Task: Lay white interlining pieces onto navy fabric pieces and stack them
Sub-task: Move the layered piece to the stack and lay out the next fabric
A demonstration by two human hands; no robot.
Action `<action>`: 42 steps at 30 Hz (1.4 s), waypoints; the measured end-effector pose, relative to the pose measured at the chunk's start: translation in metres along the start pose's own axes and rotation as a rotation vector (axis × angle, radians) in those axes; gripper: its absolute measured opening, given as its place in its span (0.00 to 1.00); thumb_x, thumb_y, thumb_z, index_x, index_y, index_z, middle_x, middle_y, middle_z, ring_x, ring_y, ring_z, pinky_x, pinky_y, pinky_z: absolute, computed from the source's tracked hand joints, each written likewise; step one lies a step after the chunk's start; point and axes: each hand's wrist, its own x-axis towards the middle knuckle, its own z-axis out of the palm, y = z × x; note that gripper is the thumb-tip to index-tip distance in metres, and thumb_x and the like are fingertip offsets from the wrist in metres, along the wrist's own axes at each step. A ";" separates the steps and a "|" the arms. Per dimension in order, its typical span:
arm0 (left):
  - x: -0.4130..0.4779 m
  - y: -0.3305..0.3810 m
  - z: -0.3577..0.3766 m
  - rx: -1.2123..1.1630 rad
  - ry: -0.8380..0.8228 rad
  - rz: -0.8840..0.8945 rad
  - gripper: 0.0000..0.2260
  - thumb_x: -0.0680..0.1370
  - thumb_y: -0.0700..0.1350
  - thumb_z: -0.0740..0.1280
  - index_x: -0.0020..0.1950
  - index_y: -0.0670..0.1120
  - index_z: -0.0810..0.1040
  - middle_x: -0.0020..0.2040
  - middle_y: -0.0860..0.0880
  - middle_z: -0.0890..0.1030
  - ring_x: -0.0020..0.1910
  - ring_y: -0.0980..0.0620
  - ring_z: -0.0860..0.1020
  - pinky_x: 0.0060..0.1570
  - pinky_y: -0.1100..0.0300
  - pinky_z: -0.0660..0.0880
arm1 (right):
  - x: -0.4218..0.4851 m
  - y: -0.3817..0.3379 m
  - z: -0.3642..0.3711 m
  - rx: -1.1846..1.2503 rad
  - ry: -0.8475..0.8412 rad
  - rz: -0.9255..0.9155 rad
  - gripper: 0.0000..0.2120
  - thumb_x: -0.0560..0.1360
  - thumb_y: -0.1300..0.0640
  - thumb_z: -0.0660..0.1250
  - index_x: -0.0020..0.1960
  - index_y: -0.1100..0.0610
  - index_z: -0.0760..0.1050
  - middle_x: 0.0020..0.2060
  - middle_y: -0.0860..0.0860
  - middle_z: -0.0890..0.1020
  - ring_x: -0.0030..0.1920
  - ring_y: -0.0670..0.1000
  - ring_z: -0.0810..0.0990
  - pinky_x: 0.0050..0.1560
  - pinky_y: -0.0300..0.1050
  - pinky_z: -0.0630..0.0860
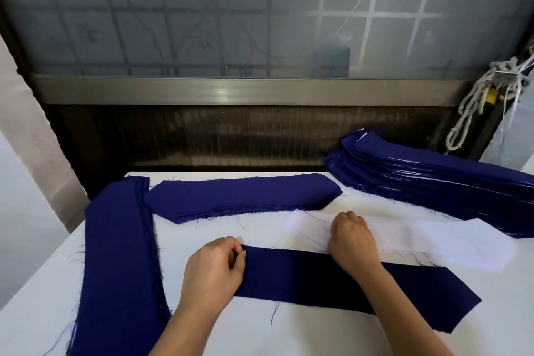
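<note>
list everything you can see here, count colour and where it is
single navy piece: one, navy, flat on the table, nearest the person
white interlining: count unclear, white, just beyond that piece, right of centre
left navy stack: one, navy, along the table's left side
middle navy stack: one, navy, far centre
tall stack: one, navy with white edges showing, far right
table: one, white
cord bundle: one, off-white, hanging far right
window: one, frosted grey, behind
left hand: pinches the single navy piece's left end
right hand: fingers curled on the white interlining
</note>
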 end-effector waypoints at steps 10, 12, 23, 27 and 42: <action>0.002 0.000 0.002 -0.003 -0.011 -0.013 0.09 0.77 0.49 0.70 0.38 0.55 0.75 0.28 0.59 0.75 0.33 0.60 0.75 0.28 0.69 0.63 | 0.002 0.001 -0.003 -0.082 -0.039 -0.111 0.10 0.82 0.55 0.54 0.58 0.55 0.71 0.54 0.52 0.73 0.54 0.53 0.71 0.52 0.48 0.75; 0.002 -0.001 0.002 -0.002 -0.014 -0.015 0.08 0.77 0.49 0.69 0.38 0.55 0.75 0.28 0.59 0.75 0.32 0.60 0.75 0.28 0.69 0.63 | 0.003 0.000 -0.001 -0.106 -0.047 -0.083 0.09 0.81 0.58 0.54 0.57 0.56 0.71 0.55 0.52 0.73 0.55 0.53 0.71 0.51 0.47 0.73; 0.003 -0.001 0.003 -0.011 -0.023 -0.008 0.08 0.77 0.49 0.68 0.38 0.54 0.75 0.29 0.58 0.75 0.35 0.59 0.75 0.28 0.69 0.64 | -0.013 0.010 0.006 0.333 0.130 0.011 0.06 0.80 0.61 0.59 0.47 0.59 0.73 0.48 0.51 0.73 0.48 0.55 0.73 0.52 0.49 0.71; 0.003 -0.001 0.002 0.012 -0.026 0.020 0.07 0.78 0.49 0.68 0.39 0.54 0.75 0.29 0.58 0.75 0.32 0.57 0.74 0.29 0.69 0.64 | -0.016 0.012 -0.002 0.373 0.206 -0.008 0.05 0.80 0.63 0.60 0.47 0.60 0.73 0.49 0.52 0.72 0.44 0.55 0.73 0.50 0.52 0.72; 0.002 -0.001 0.001 0.015 -0.032 0.033 0.07 0.78 0.49 0.67 0.40 0.55 0.74 0.29 0.59 0.74 0.32 0.58 0.74 0.30 0.69 0.64 | -0.014 0.013 -0.006 0.497 0.161 0.125 0.05 0.81 0.61 0.60 0.48 0.57 0.74 0.50 0.49 0.73 0.48 0.53 0.74 0.58 0.55 0.72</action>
